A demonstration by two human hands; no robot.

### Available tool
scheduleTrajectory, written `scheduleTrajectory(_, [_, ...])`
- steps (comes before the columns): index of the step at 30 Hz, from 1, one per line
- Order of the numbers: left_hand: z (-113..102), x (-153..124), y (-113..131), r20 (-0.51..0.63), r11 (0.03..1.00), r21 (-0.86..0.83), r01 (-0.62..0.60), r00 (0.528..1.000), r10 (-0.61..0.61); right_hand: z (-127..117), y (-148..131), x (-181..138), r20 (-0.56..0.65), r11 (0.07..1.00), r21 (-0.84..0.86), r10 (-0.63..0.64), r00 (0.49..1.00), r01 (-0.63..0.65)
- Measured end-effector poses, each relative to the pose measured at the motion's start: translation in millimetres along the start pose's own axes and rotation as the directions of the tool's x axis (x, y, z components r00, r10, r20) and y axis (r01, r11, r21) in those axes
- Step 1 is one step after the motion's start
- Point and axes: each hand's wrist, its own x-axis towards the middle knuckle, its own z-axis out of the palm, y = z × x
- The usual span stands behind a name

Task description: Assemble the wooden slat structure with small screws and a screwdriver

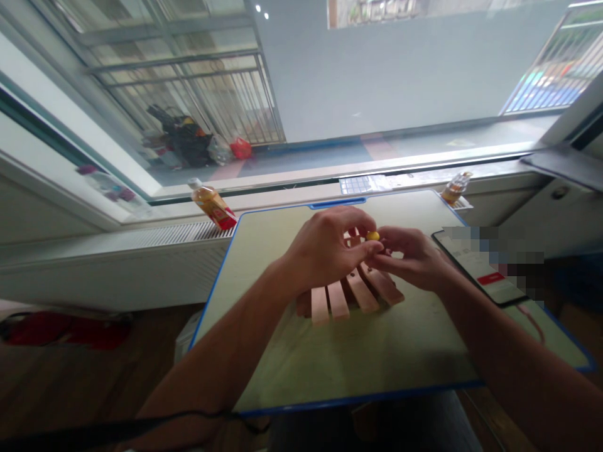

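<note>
Over the middle of a pale green table with a blue rim (330, 402), my two hands meet. My left hand (325, 248) is curled, its fingertips pinching a small yellow bead-like piece (372, 236). My right hand (412, 257) is also closed, its fingertips touching the same yellow piece from the right. Under both hands lies a set of flat pinkish wooden slats (351, 295), side by side and partly hidden by my fingers.
A smartphone (480, 267) lies on the table at the right, its screen lit. A bottle with a red label (211, 204) leans on the window ledge at the left; a smaller bottle (456, 187) stands at the right. A large window is behind.
</note>
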Motion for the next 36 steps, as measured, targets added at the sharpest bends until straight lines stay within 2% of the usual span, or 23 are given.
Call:
scheduleTrajectory(6, [-3, 0, 4, 0.071, 0.999, -0.019, -0.032, 0.997, 0.033, -3, -1, 1, 0.008, 0.999, -0.033, -0.035, 0.999, 0.036])
scheduleTrajectory(13, [1, -1, -1, -0.016, 1.0, 0.007, 0.013, 1.0, -0.013, 0, 7, 0, -0.023, 1.0, 0.014, -0.012, 1.0, 0.013])
scheduleTrajectory(19, [-2, 0, 5, 0.009, 1.0, 0.022, -0.011, 1.0, 0.011, -4, -2, 1, 0.033, 1.0, -0.006, -0.027, 0.999, 0.027])
scheduleTrajectory(24, [-3, 0, 3, 0.025, 0.999, 0.03, -0.026, 0.999, 0.026, -1, -2, -1, -0.003, 0.998, -0.002, -0.063, 0.998, 0.063])
scheduleTrajectory(28, [0, -1, -1, 0.012, 0.999, 0.043, 0.013, 1.0, -0.014, 2, 3, 1, -0.032, 0.998, 0.047, -0.043, 0.999, 0.044])
scheduleTrajectory(32, [0, -1, 1, 0.015, 0.999, 0.05, -0.007, 1.0, 0.007, -1, 2, 2, 0.004, 0.999, 0.047, -0.018, 1.0, 0.018])
scheduleTrajectory(36, [-3, -1, 3, 0.031, 0.997, 0.068, -0.02, 0.999, 0.017, -3, -2, 1, 0.029, 0.999, 0.005, -0.047, 0.998, 0.047])
